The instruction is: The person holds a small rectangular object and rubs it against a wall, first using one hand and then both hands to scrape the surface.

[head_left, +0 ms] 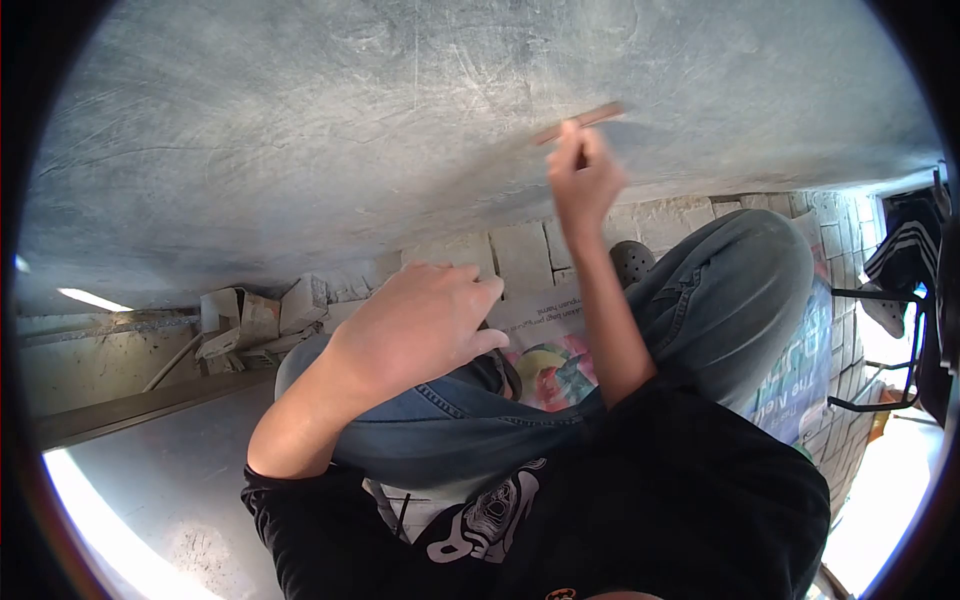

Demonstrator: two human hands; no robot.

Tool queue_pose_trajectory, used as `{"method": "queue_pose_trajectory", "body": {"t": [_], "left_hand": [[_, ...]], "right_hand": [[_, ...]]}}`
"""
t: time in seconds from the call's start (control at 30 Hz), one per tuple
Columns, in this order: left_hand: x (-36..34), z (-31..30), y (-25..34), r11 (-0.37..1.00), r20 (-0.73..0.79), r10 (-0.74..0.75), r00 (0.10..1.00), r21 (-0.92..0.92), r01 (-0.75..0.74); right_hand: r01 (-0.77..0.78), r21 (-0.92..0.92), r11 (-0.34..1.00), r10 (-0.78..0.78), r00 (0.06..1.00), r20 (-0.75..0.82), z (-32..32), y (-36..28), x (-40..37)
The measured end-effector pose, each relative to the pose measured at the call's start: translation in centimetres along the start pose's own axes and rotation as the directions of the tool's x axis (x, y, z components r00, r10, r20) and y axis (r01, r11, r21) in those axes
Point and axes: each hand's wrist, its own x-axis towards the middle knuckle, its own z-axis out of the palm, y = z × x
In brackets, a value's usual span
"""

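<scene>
My right hand [587, 180], slightly blurred, pinches a thin reddish-brown strip [602, 113] near its middle. The strip lies close against a large grey panel [300, 120], which is scuffed and marked with pale scratches and dusty smears. My left hand [435, 315] hangs over my bent leg, its back to the camera. Its thumb stands apart from loosely bent fingers, and nothing shows in it. Both hands come from short black sleeves.
A printed banner [570, 375] lies under my legs on pale paving bricks [520, 262]. Broken pale blocks [245, 318] lie below the panel at left. A black metal frame [915, 350] stands at right, near a person's dark striped clothing [905, 245].
</scene>
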Motion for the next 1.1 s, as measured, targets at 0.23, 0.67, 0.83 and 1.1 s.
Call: {"method": "queue_pose_trajectory", "body": {"t": [0.23, 0.67, 0.83, 1.1], "left_hand": [[0.5, -0.1, 0.2, 0.999, -0.021, 0.047, 0.999, -0.025, -0.048], [1.1, 0.5, 0.3, 0.998, -0.076, 0.065, 0.995, -0.001, -0.065], [0.6, 0.6, 0.1, 1.000, -0.001, 0.018, 1.000, 0.002, -0.018], [0.0, 0.7, 0.3, 0.999, -0.020, 0.029, 0.999, -0.037, -0.030]], "right_hand": [[0.056, -0.150, 0.987, -0.028, 0.984, 0.178, 0.4, 2.8, -2.3], [-0.218, 0.006, 0.976, 0.207, 0.934, 0.290, 0.3, 1.4, -2.4], [-0.076, -0.086, 0.993, 0.093, 0.972, 0.218, 0.7, 2.1, -2.6], [-0.189, 0.073, 0.979, 0.174, 0.968, 0.181, -0.5, -1.3, 0.0]]}}
